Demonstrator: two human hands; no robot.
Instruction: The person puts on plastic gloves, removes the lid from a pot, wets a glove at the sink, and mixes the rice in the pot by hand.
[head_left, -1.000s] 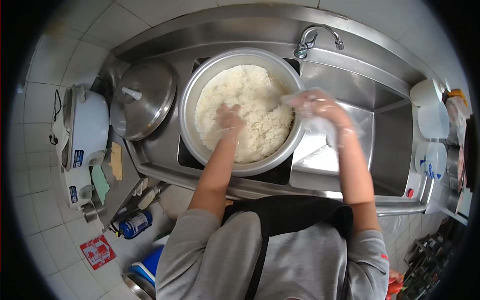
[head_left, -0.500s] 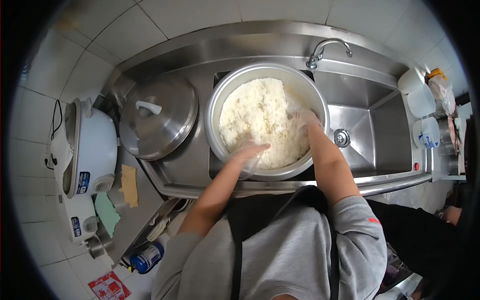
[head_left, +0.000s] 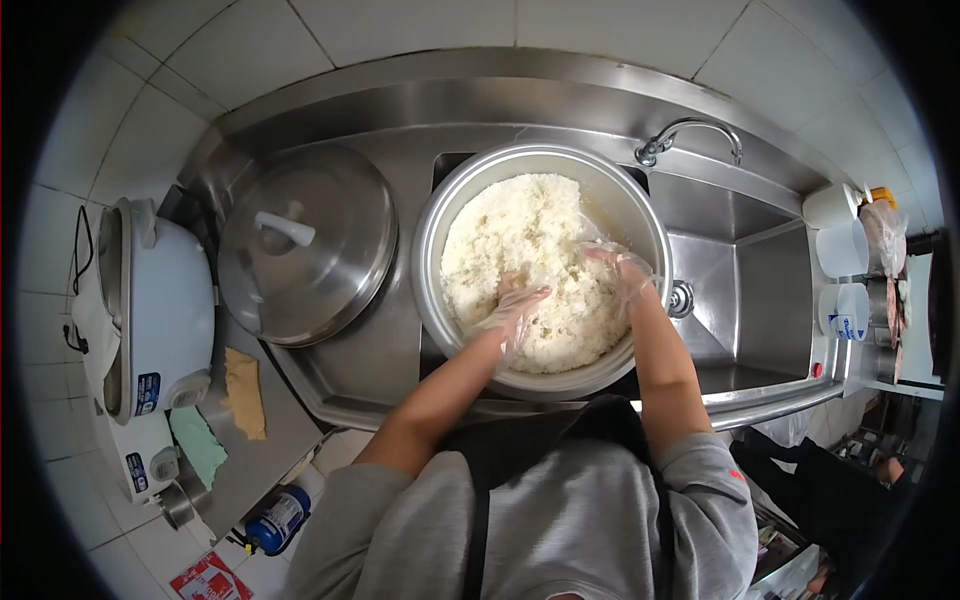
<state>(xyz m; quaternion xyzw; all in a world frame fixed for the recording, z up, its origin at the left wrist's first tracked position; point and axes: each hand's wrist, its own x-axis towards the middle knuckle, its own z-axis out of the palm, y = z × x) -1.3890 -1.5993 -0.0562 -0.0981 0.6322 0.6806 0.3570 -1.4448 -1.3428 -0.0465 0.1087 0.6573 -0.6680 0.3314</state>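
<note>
Far left: pale blue, box-shaped appliance (head_left: pixel 175 310), standing past the left edge of the stainless-steel counter (head_left: pixel 405 165). Near its base, a ragged green cloth (head_left: pixel 198 447), then a tan cloth (head_left: pixel 245 393). At the counter's left end, a round steel lid (head_left: pixel 335 250) with a white handle, handle up, just beside the pot. Next, a large round silver-grey metal pot (head_left: pixel 428 260), mid-counter, rim reaching the front edge; holds a mound of loose white rice (head_left: pixel 510 225). Left hand (head_left: pixel 518 310), in clear plastic film, in the rice at the pot's near side: thumb apart from the fingers, tips partly buried; any pinch cannot be told. Right hand (head_left: pixel 625 272), also film-covered, over the rice at the right side: fingers extended toward the left, close together, tips in grains; grip cannot be told. Right of pot: rectangular steel sink (head_left: pixel 775 300), curved chrome faucet (head_left: pixel 690 124) at the back edge. White round containers (head_left: pixel 843 250) at the counter's right end.
</note>
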